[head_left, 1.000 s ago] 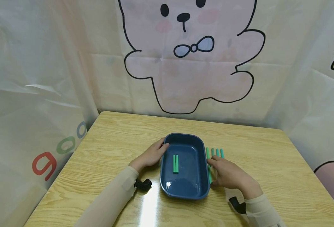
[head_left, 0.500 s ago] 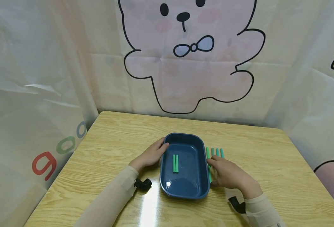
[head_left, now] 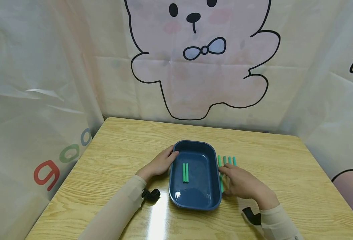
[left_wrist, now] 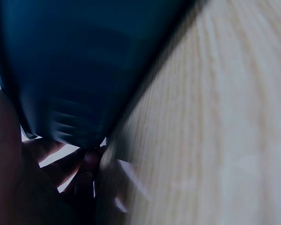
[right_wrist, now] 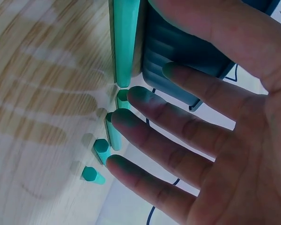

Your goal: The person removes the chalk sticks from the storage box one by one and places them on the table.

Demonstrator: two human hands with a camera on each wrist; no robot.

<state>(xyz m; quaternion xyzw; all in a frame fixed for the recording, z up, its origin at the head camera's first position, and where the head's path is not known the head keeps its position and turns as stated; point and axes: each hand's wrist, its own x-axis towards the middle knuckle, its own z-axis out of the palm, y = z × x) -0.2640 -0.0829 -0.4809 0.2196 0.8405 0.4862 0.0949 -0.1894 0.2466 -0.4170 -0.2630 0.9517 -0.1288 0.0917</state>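
At the lower centre of the head view, the blue tray [head_left: 198, 195] sits on the table [head_left: 131, 140], its long axis roughly vertical in the frame. The left hand [head_left: 159, 163] grips the tray's left wall near the upper corner, thumb at the rim and fingers against the outside. Two green sticks [head_left: 187, 173] lie side by side on the tray floor, left of its centre. Right of the tray, the right hand [head_left: 241, 182] has its fingers extended and spread; whether its fingertips touch the sticks beneath cannot be told. Five sticks [head_left: 219, 160], green to teal, lie outside the tray's right wall, partly hidden by this hand: two run end to end along the wall, three form a row farther right. Across the upper frame hangs a curtain [head_left: 113, 90] bearing a bear print [head_left: 191, 80].
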